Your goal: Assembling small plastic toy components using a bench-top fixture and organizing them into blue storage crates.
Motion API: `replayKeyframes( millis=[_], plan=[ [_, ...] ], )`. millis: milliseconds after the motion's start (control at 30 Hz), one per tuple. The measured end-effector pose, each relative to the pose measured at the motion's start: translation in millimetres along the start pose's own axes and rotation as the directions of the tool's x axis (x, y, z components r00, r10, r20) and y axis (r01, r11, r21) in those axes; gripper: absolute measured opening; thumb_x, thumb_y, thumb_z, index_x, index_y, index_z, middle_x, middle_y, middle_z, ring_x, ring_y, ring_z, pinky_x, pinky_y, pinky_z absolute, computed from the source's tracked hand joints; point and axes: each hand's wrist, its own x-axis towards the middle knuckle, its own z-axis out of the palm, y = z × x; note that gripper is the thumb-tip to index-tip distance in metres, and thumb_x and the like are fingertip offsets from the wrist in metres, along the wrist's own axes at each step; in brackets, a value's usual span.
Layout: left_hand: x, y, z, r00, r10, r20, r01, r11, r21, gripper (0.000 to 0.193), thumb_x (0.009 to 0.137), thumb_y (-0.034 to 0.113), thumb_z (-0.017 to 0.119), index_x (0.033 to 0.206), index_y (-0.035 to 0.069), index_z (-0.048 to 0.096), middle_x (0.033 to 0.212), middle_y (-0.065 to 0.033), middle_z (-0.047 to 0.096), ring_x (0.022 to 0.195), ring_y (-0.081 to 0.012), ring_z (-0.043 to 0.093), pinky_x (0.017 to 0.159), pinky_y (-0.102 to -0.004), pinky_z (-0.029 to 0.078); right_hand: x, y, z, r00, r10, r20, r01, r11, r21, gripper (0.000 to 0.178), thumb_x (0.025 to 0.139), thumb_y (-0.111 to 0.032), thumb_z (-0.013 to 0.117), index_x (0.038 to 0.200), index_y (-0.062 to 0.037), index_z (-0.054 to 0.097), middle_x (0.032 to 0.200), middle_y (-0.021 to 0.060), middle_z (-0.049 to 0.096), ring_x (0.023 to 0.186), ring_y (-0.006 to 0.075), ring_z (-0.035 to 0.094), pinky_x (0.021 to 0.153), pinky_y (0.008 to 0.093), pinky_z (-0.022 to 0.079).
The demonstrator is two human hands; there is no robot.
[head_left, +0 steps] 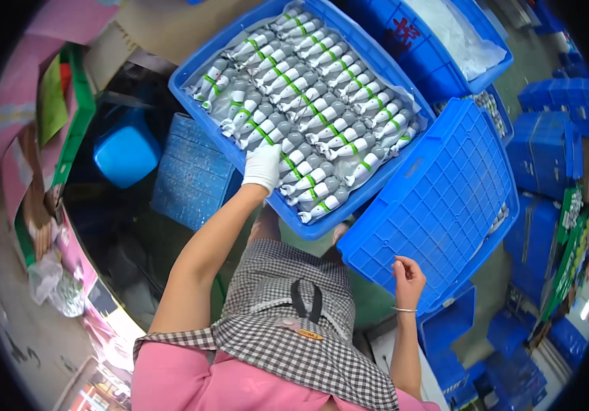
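Note:
A blue crate (287, 113) stands in front of me, lined with clear plastic. It holds rows of small white, bottle-like pieces (322, 198) with rounded grey ends, green bands and narrow white tips. My left hand (264, 168), in a white glove, is at the crate's near left edge, against the nearest pieces. Its fingers are curled, and what they hold, if anything, is hidden. My right hand (409, 275) is bare, with a band at the wrist. It hovers over the near edge of a blue ribbed lid or crate bottom (438, 198), fingers curled in and nothing visible in them.
Another blue crate (438, 41) with clear plastic is at the far right. Stacked blue crates (541, 154) line the right side. To my left are a bright blue stool-like thing (127, 156), a speckled blue box (192, 171) and a green-edged rack (75, 123). Cardboard (171, 27) lies beyond.

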Motion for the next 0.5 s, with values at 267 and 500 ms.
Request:
replayKeyframes(
  millis=[267, 500],
  plan=[
    [20, -15, 30, 0.999, 0.036, -0.029, -0.040, 0.987, -0.153, 0.014, 0.082, 0.003, 0.046, 0.095, 0.005, 0.051, 0.089, -0.0183, 0.056, 0.082, -0.0370, 0.061, 0.069, -0.0455, 0.049, -14, -76, 158, 0.996, -0.018, 0.089, 0.016, 1.000, 0.025, 0.012, 0.084, -0.005, 0.062, 0.095, 0.0000, 0.067, 0.082, 0.0050, 0.066, 0.071, 0.0091, 0.061, 0.064, 0.0224, 0.049],
    [26, -13, 20, 0.993, -0.050, 0.103, 0.070, 0.977, -0.201, 0.021, 0.077, 0.001, 0.056, 0.098, 0.004, 0.054, 0.093, -0.0199, 0.055, 0.088, -0.0383, 0.059, 0.075, -0.0458, 0.047, 13, -64, 223, 0.976, 0.081, 0.202, -0.116, 0.978, 0.171, 0.013, 0.085, -0.005, 0.061, 0.096, -0.0001, 0.067, 0.079, 0.0033, 0.065, 0.068, 0.0080, 0.060, 0.062, 0.0214, 0.049]
  ],
)
